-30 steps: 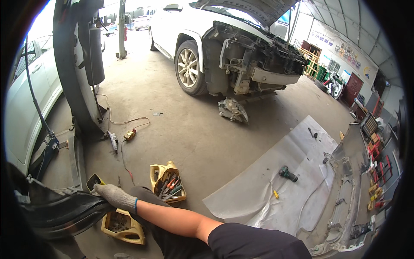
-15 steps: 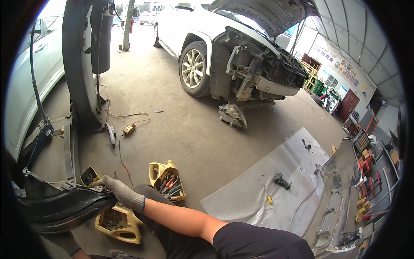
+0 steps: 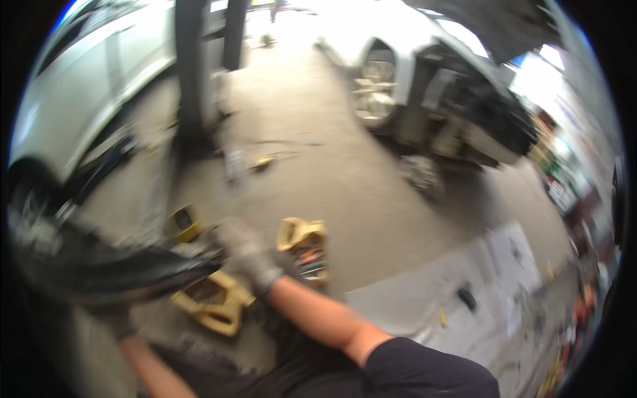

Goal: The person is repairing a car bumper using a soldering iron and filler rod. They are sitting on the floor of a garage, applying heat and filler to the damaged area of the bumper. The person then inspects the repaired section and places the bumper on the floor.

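A long, curved black plastic car part (image 3: 126, 268) lies across the lower left, smeared by motion. My right hand (image 3: 247, 253), in a grey knit glove, is closed on its right end. From below, my gloved left hand (image 3: 114, 317) holds the same part; its fingers are hidden beneath it. Just under the right end stands a cut-open yellow jug (image 3: 229, 322) with small dark pieces inside. A small yellow container (image 3: 186, 225) sits beyond the part. To the right of my right hand is another cut-open yellow jug (image 3: 288, 233), holding several hand tools.
A white car (image 3: 345, 33) with its hood up and front end stripped stands ahead; a loose car part (image 3: 421, 176) lies before it. A dark lift post (image 3: 192, 79) rises beside a pale car (image 3: 109, 63). A dark power tool (image 3: 467, 297) rests on a white sheet (image 3: 398, 285).
My view has swung left, so the scene has shifted right and blurred. More of my left forearm shows. Both hands stay at the black plastic part.
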The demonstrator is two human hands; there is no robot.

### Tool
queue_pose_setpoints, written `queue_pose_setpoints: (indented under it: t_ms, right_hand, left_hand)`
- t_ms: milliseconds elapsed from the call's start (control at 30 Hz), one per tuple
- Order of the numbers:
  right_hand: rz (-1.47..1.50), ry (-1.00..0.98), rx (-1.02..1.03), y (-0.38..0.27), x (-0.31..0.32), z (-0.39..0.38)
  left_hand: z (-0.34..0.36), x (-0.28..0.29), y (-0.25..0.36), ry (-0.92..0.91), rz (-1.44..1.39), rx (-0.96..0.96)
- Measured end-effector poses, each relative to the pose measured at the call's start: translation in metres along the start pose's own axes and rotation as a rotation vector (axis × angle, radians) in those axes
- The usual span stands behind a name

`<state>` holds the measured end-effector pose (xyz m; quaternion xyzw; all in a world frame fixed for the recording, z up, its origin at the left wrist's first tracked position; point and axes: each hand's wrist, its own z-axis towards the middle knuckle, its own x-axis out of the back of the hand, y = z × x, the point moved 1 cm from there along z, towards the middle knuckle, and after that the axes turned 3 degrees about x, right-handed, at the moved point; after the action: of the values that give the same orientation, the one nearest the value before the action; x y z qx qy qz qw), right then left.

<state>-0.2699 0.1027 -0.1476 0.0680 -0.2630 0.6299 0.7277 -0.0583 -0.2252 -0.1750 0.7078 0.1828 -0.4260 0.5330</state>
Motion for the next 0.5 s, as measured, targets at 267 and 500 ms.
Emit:
queue_pose_setpoints:
  t_ms: [267,500]
  right_hand:
    - [1.151,-0.108,-1.131,-0.015,0.001,0.0]
    - [1.027,-0.359,-0.845,-0.036,0.016,0.013]
  left_hand:
    - [-0.061,-0.082,0.011,-0.101,-0.161,0.037]
    - [-0.071,-0.081,0.013,-0.013,-0.086,0.038]
